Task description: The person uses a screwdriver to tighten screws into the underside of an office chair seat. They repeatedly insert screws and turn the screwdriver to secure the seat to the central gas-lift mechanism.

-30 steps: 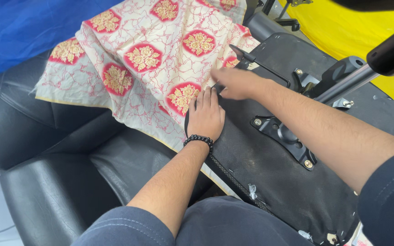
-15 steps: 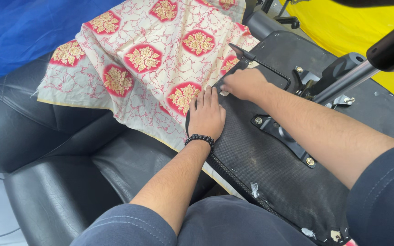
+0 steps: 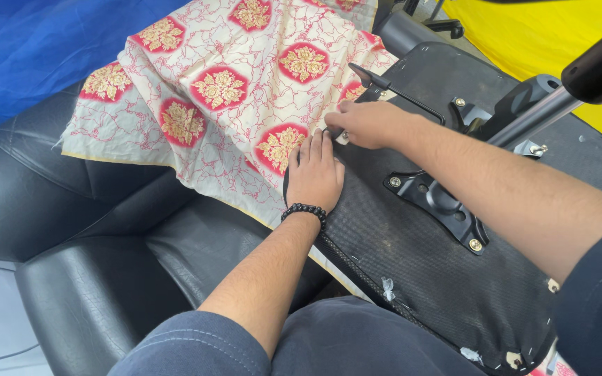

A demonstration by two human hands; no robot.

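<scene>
An upturned black chair seat [image 3: 419, 264] lies bottom-up across my lap, its metal mounting plate [image 3: 440, 205] bolted in the middle. A cream cloth with red and gold flower medallions [image 3: 245, 90] is spread under the seat's far edge. My left hand [image 3: 315, 174], with a black bead bracelet on the wrist, presses flat on the seat's edge where it meets the cloth. My right hand [image 3: 364, 124] is curled at that same edge just beyond, fingers pinching something small and pale that I cannot make out.
A black leather cushion [image 3: 106, 244] lies under the cloth at left. A blue sheet [image 3: 29, 49] is at the back left and a yellow one [image 3: 545, 42] at the back right. The chair's black gas column [image 3: 559, 94] sticks out to the right.
Both hands stay at the same spot on the seat's edge. The view has shifted slightly; the right hand's fingers have curled in a little more.
</scene>
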